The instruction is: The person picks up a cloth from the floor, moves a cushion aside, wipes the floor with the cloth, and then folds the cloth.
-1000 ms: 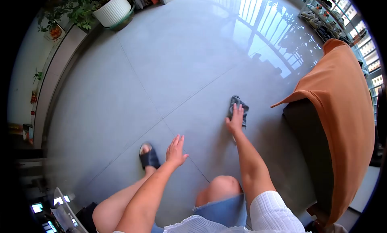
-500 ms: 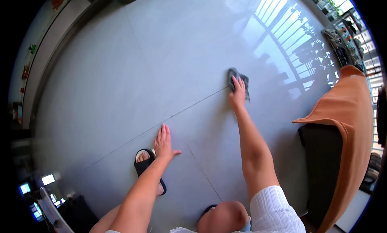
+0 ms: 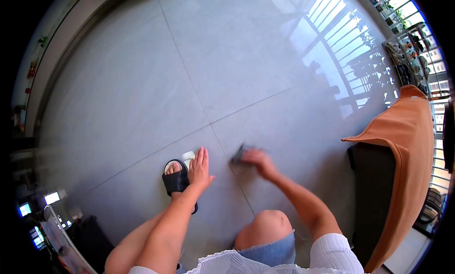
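My right hand (image 3: 258,161), smeared by motion, presses a dark grey cloth (image 3: 240,154) against the grey tiled floor (image 3: 246,51), just right of a tile seam. My left hand (image 3: 200,168) is open, its fingers stretched out and pointing forward, low over or on the floor; I cannot tell whether the palm touches. Beside its fingers lies a small white object (image 3: 188,157), partly hidden, its kind unclear. A black slide sandal (image 3: 176,181) on my foot is just left of that hand.
At the right stands a dark piece of furniture (image 3: 374,179) draped with an orange cover (image 3: 403,127). Behind it is a rack of shoes (image 3: 407,60) by the barred window. A ledge (image 3: 57,51) runs along the left, and glowing screens (image 3: 38,236) show at lower left.
My right hand has drawn the cloth back toward me and leftward, bending the elbow. My left hand has shifted slightly right, and the small white object beside it now shows more.
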Available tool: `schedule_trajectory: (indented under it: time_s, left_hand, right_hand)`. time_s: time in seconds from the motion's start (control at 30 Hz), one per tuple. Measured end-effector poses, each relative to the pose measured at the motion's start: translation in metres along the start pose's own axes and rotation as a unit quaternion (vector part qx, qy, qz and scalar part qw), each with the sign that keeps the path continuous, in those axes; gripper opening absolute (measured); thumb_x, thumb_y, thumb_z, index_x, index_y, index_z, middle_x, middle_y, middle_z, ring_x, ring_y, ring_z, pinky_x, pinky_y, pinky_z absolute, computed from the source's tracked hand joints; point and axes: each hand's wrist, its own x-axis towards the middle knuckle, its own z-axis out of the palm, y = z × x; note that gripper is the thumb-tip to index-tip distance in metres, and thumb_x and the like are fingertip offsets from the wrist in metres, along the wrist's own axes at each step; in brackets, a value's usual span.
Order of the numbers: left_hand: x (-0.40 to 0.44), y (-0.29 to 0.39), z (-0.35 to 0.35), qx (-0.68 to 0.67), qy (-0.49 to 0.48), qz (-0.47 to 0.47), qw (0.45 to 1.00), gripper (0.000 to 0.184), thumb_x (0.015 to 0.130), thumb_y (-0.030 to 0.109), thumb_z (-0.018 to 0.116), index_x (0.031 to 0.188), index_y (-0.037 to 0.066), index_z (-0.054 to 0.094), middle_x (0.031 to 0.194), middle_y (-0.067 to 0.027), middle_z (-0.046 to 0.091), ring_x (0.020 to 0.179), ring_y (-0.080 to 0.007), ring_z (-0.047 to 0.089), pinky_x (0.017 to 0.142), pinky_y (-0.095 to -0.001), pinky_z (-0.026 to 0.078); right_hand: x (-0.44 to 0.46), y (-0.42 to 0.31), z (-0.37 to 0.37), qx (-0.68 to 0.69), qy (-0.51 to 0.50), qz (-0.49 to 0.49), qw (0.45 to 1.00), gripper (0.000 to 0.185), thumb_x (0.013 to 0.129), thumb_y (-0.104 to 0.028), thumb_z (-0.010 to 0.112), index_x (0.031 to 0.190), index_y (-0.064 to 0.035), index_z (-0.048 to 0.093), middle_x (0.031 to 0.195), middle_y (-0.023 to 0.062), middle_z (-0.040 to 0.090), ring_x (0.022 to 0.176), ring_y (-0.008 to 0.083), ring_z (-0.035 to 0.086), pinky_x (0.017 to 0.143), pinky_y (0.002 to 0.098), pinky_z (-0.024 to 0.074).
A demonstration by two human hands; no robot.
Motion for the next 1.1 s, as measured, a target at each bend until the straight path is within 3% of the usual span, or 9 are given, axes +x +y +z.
schedule_trajectory:
  time_s: [0.17, 0.23, 0.4, 0.5, 0.63, 0.7, 0.77, 0.9, 1.1]
  left_hand:
    - [-0.009, 0.003, 0.008, -0.02, 0.012, 0.0, 1.0, 0.111, 0.072, 0.022, 0.084, 0.154, 0.004, 0.013, 0.162, -0.0133, 0.011, 0.149, -0.028, 0.018, 0.119, -0.0448, 0.023]
    - [-0.008, 0.006, 0.01, -0.029, 0.033, 0.009, 0.999, 0.11, 0.072, 0.021, 0.083, 0.154, 0.003, 0.013, 0.162, -0.0142, 0.012, 0.149, -0.0285, 0.019, 0.119, -0.0444, 0.023]
    - [-0.009, -0.003, 0.021, -0.063, 0.041, -0.058, 0.996, 0.11, 0.071, 0.021, 0.083, 0.154, 0.002, 0.014, 0.162, -0.0157, 0.014, 0.149, -0.0302, 0.019, 0.118, -0.0435, 0.023]
    - [-0.012, -0.01, 0.018, -0.054, 0.041, -0.073, 0.995, 0.112, 0.071, 0.026, 0.085, 0.154, 0.002, 0.014, 0.162, -0.0154, 0.014, 0.148, -0.0305, 0.02, 0.118, -0.043, 0.023]
    - [-0.002, -0.02, 0.013, -0.042, 0.064, -0.06, 0.995, 0.115, 0.069, 0.03, 0.087, 0.154, 0.002, 0.015, 0.162, -0.015, 0.012, 0.148, -0.0301, 0.02, 0.117, -0.0427, 0.025]
    - [0.009, -0.025, 0.009, -0.022, 0.066, -0.049, 0.996, 0.117, 0.066, 0.031, 0.089, 0.154, 0.002, 0.016, 0.162, -0.0149, 0.012, 0.148, -0.03, 0.019, 0.117, -0.0425, 0.025]
    - [0.014, -0.022, 0.004, -0.038, 0.06, -0.05, 0.996, 0.12, 0.064, 0.032, 0.089, 0.153, 0.001, 0.016, 0.162, -0.0162, 0.013, 0.148, -0.0313, 0.021, 0.117, -0.0428, 0.026]
    - [0.012, -0.025, 0.002, -0.034, 0.074, -0.035, 0.996, 0.122, 0.061, 0.036, 0.091, 0.152, 0.0, 0.019, 0.161, -0.0167, 0.015, 0.147, -0.0319, 0.023, 0.116, -0.0436, 0.027]
    - [-0.005, -0.031, -0.015, -0.039, 0.046, -0.053, 0.997, 0.098, 0.072, 0.022, 0.083, 0.15, 0.001, 0.026, 0.158, -0.015, 0.025, 0.144, -0.0282, 0.029, 0.117, -0.0424, 0.027]
  right_hand:
    - [0.103, 0.053, -0.042, -0.078, 0.334, 0.18, 0.922, 0.066, 0.067, 0.017, 0.047, 0.124, -0.0104, 0.064, 0.139, 0.019, 0.052, 0.132, 0.0405, 0.044, 0.111, 0.0464, 0.0362]
    - [0.106, 0.039, -0.011, -0.181, 0.26, 0.086, 0.945, 0.059, 0.069, 0.014, 0.049, 0.121, -0.0094, 0.065, 0.141, 0.0192, 0.049, 0.133, 0.0411, 0.043, 0.111, 0.0484, 0.0358]
    - [0.032, -0.028, 0.037, -0.034, -0.119, -0.113, 0.986, 0.049, 0.076, 0.009, 0.051, 0.115, -0.0134, 0.071, 0.139, 0.0122, 0.055, 0.132, 0.0336, 0.047, 0.111, 0.0436, 0.0376]
    - [0.023, 0.002, 0.003, -0.08, -0.066, -0.031, 0.994, 0.048, 0.077, 0.01, 0.051, 0.114, -0.0123, 0.071, 0.138, 0.0151, 0.055, 0.131, 0.0365, 0.047, 0.111, 0.0443, 0.0373]
    - [0.074, 0.07, -0.063, -0.127, 0.281, 0.174, 0.935, 0.067, 0.072, 0.009, 0.052, 0.135, -0.0144, 0.057, 0.149, 0.0239, 0.04, 0.137, 0.042, 0.037, 0.113, 0.0482, 0.0327]
    - [0.123, 0.106, -0.067, -0.201, 0.304, 0.252, 0.896, 0.077, 0.068, 0.011, 0.052, 0.14, -0.0158, 0.05, 0.152, 0.024, 0.034, 0.139, 0.0432, 0.033, 0.113, 0.049, 0.032]
    - [0.171, 0.091, -0.053, -0.17, 0.296, 0.213, 0.915, 0.074, 0.066, 0.011, 0.052, 0.136, -0.0135, 0.054, 0.149, 0.0233, 0.039, 0.135, 0.0457, 0.037, 0.113, 0.0498, 0.0323]
    - [0.208, 0.043, 0.048, -0.112, 0.106, -0.088, 0.984, 0.062, 0.068, 0.012, 0.051, 0.124, -0.0126, 0.063, 0.143, 0.0173, 0.049, 0.131, 0.0415, 0.044, 0.11, 0.0483, 0.0359]
    - [0.118, -0.03, 0.045, -0.033, -0.11, -0.108, 0.987, 0.056, 0.072, 0.013, 0.048, 0.116, -0.0138, 0.069, 0.14, 0.012, 0.054, 0.133, 0.0342, 0.046, 0.11, 0.0465, 0.0373]
